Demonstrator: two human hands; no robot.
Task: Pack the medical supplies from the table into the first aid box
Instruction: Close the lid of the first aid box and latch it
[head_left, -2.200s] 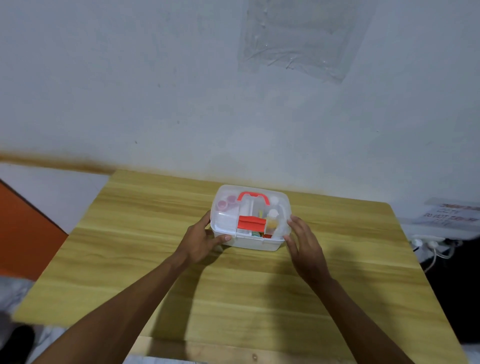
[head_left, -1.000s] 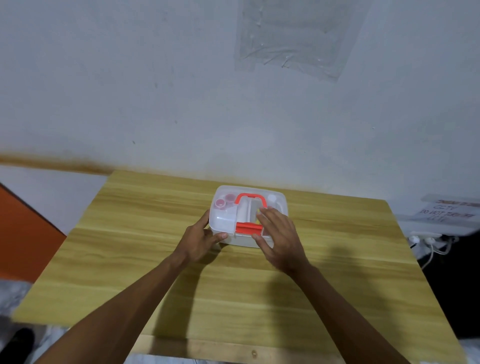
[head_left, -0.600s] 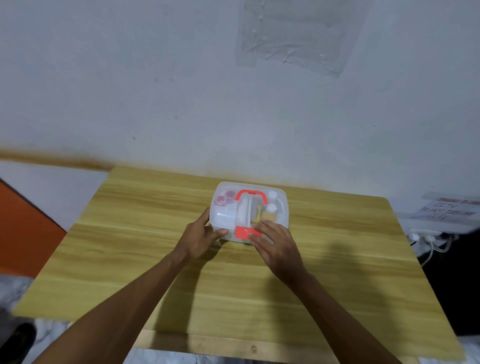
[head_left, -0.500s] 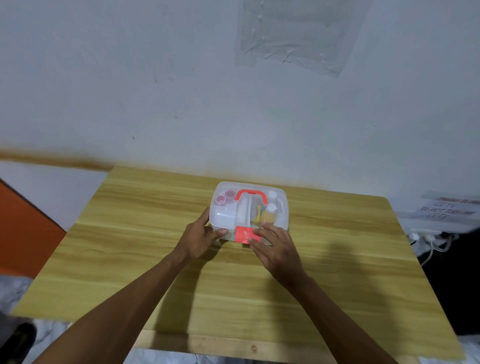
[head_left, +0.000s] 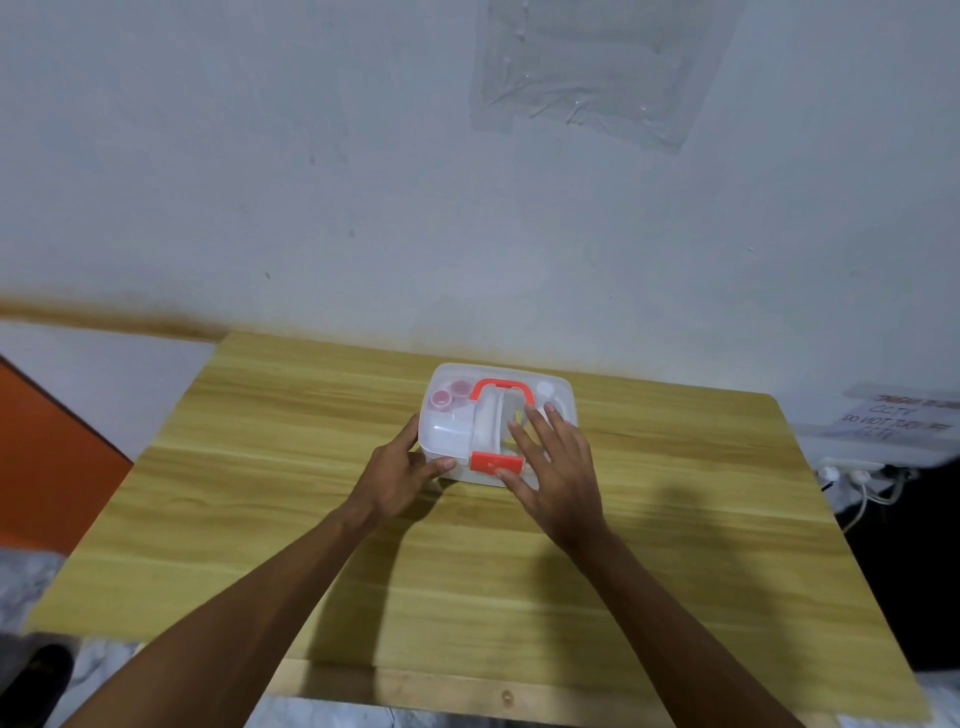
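Left hand (head_left: 400, 475) gripping first aid box (head_left: 452, 431) corner, right hand (head_left: 558, 462) flat on lid

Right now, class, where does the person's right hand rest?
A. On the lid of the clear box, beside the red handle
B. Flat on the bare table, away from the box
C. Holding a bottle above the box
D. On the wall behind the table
A: the right hand lies spread on the lid of the clear box, fingers beside the red handle.
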